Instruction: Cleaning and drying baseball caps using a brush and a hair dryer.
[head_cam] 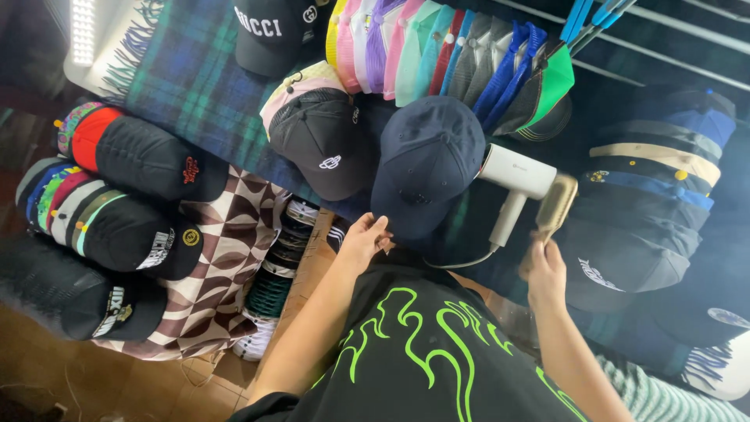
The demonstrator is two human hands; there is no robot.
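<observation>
Head view looks down on a stall of caps. The left hand reaches forward with the forearm stretched out, fingers curled and pinching the brim edge of a navy cap, a rounded, smooth cloth dome lying on the plaid blanket. The right hand is raised, fist closed around the handle of a brush with a pale wooden, oblong head, held upright just right of the navy cap. Between the cap and the brush lies a white handheld device, glossy plastic, barrel-shaped with a straight handle. A black cap sits beside the navy one, matte with a small embroidered mark.
</observation>
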